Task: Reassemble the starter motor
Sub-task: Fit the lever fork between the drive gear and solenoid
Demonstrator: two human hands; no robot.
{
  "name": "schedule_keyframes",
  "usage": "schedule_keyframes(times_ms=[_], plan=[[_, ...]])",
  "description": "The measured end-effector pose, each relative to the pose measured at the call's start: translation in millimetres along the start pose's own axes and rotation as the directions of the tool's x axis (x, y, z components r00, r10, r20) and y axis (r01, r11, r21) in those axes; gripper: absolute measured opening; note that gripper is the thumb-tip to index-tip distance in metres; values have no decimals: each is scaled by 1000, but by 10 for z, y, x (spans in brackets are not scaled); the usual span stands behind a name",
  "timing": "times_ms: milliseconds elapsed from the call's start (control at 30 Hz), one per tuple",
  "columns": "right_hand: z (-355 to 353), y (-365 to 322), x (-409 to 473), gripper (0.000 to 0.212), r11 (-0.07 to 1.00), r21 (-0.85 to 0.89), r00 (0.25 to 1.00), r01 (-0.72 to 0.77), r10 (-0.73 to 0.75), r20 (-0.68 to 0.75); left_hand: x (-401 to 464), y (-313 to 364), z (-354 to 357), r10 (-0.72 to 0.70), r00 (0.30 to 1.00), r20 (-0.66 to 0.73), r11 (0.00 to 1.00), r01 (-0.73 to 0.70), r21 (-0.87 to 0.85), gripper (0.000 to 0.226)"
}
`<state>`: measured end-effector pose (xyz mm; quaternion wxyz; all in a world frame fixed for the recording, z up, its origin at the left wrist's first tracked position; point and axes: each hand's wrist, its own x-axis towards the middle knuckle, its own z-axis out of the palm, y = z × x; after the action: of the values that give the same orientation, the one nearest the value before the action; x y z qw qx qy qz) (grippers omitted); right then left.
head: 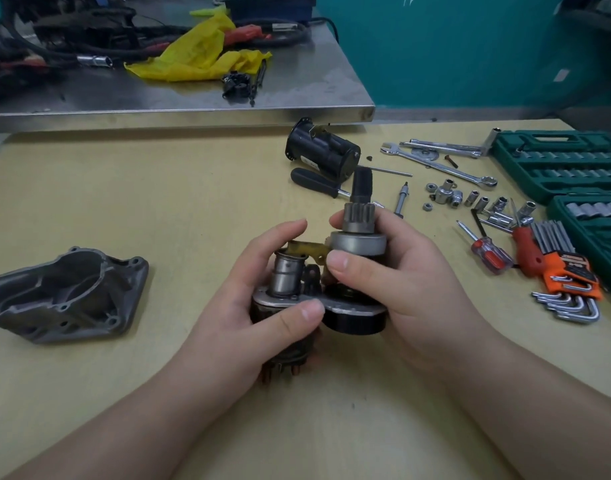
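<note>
Head view: I hold the half-built starter (318, 299) upright over the table (124, 202), both hands clamped on it. My left hand (248, 317) wraps the plunger side, thumb on the flat plate, fingertips up by the yellow lever (307, 249). My right hand (397, 278) grips the gear drive (357, 233), thumb pressing where the lever meets it.

Step, as I judge it: seat the lever fork on the drive collar and hook its other end to the plunger (288, 275). Keep both shafts parallel, don't force the lever, check the drive slides freely.

The cast nose housing (65, 296) lies well left of my hands; the black motor can (323, 152) sits beyond them, near the tools.
</note>
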<state>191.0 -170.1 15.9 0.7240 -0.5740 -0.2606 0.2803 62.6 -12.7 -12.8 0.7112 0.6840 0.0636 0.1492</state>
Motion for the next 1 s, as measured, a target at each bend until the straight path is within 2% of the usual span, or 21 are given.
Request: schedule_keyframes(times_ms=[100,200,300,467,633,833,1000], plan=[[-14,8,22,36,998,-7,998,-63,63,12,20,-13,31,-17,998,-56,999,15,-40,61],[-41,-3,49,39,996,7,995,-93,93,42,40,-13,51,-41,995,-90,995,33,-93,59],[-52,32,55,32,995,1,994,-104,103,33,50,-24,56,-68,991,-117,991,54,-120,58],[-28,97,46,30,997,-47,998,-65,64,-22,55,-47,62,-52,991,-124,996,43,-76,60],[-38,108,36,24,999,25,999,-30,31,-40,39,-36,55,-41,996,-75,998,38,-39,63],[-37,85,36,27,998,32,999,-46,46,3,3,-35,48,-30,996,-85,999,29,-12,57],[-26,96,22,34,996,9,996,-84,84,-34,11,-27,74,-17,996,-86,1000,17,4,48]])
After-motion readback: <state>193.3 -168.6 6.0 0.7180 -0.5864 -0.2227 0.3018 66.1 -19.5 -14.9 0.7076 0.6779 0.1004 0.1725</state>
